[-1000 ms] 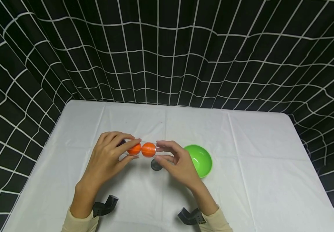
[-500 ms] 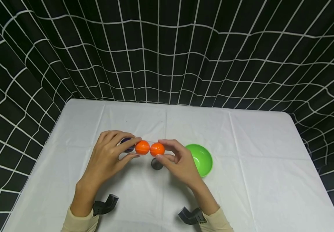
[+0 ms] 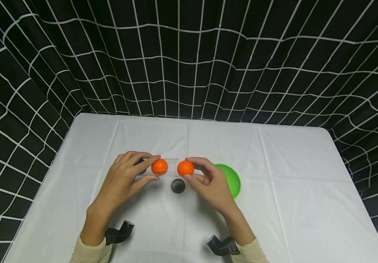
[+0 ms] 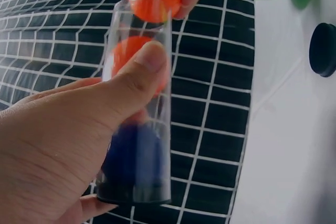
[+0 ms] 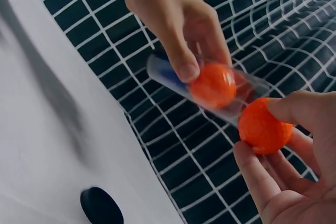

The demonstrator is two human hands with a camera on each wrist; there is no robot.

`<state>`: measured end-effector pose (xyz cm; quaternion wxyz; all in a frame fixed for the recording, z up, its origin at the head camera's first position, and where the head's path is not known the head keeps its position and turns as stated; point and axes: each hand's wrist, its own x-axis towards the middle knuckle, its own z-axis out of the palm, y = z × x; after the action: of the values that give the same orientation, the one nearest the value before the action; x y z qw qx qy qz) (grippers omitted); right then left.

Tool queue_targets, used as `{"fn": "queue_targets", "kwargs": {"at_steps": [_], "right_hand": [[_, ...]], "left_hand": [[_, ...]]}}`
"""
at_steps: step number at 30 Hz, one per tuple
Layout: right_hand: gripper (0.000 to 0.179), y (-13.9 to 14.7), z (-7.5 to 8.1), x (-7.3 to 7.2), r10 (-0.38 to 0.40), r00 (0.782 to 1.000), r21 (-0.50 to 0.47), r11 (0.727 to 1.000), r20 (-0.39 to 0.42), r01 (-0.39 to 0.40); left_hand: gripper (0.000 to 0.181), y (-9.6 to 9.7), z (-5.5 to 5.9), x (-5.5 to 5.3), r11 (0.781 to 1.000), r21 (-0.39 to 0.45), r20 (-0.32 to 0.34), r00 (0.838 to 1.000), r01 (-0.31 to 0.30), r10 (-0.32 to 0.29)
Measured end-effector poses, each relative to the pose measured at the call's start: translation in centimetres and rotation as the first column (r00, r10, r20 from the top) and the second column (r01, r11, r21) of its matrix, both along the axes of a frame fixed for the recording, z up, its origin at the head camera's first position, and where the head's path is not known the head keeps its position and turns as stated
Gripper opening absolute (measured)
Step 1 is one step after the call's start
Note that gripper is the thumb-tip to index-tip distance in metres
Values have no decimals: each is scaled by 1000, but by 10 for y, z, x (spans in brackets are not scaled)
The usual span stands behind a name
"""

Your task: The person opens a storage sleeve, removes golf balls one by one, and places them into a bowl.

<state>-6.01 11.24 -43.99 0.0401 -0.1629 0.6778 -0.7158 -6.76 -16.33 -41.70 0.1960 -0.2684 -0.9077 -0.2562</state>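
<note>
Right at the open mouth of a clear, cylindrical plastic tube (image 3: 172, 167), a smooth, glossy orange ball (image 3: 185, 168) is being pinched by the right hand (image 3: 213, 184), thumb on one side and fingertips on the other, so the grip is only about as wide as the ball. Whether the tube's rim is touched by it can't really be told. The tube itself is held up off the table, lying roughly sideways, with its middle and closed end wrapped by the left hand's (image 3: 123, 179) curled fingers and thumb. Inside the tube, a second round orange ball (image 3: 159, 167) can be seen partway along, and a dark blue ball (image 4: 134, 153) is seated down by the black closed end, mostly covered by fingers in the head view. Just below the tube's mouth, on the white cloth-covered table (image 3: 294, 190), a small round black cap (image 3: 178, 186) is seen. Off to the right of the tube, a shiny bright green bowl (image 3: 233, 182) is partly blocked by the right hand. Behind the tube, a black curtain with white grid lines (image 3: 189, 58) is hung.
</note>
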Motion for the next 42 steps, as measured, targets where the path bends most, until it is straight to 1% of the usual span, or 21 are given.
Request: {"fn": "queue_targets", "kwargs": {"at_steps": [5, 8, 14, 18, 20, 23, 28, 34, 37, 42], "right_hand": [[45, 11, 1, -2, -29, 999, 39, 999, -20, 30], [43, 19, 1, -4, -50, 997, 65, 996, -51, 53], [42, 37, -1, -8, -67, 990, 129, 988, -125, 83], [41, 49, -1, -10, -85, 985, 200, 973, -149, 115], [40, 54, 0, -10, -97, 984, 247, 960, -150, 133], [39, 63, 1, -9, -115, 981, 322, 933, -157, 161], [39, 74, 1, -7, -127, 976, 413, 891, -175, 190], [39, 82, -2, -7, -119, 970, 505, 836, -213, 213], [39, 84, -3, -7, -109, 969, 538, 815, -220, 214], [40, 85, -8, -9, -60, 972, 607, 772, -229, 191]], "left_hand": [[53, 0, 0, 1, 1000, -9, 9, 1000, -1, 1], [54, 0, 1, 1, 1000, -14, 8, 1000, 2, -2], [55, 2, 3, 2, 999, -39, 56, 998, 2, 0], [56, 2, 5, 3, 998, -56, 71, 997, -4, 8], [55, 3, 5, 3, 998, -60, 72, 997, -9, 13], [55, 3, 5, 4, 998, -60, 68, 998, -13, 17], [54, 2, 4, 5, 998, -55, 58, 998, -14, 18], [54, 2, 4, 5, 999, -49, 56, 998, -19, 22], [53, 2, 5, 5, 999, -46, 55, 998, -19, 22], [52, 2, 5, 5, 999, -43, 53, 998, -13, 16]]}}
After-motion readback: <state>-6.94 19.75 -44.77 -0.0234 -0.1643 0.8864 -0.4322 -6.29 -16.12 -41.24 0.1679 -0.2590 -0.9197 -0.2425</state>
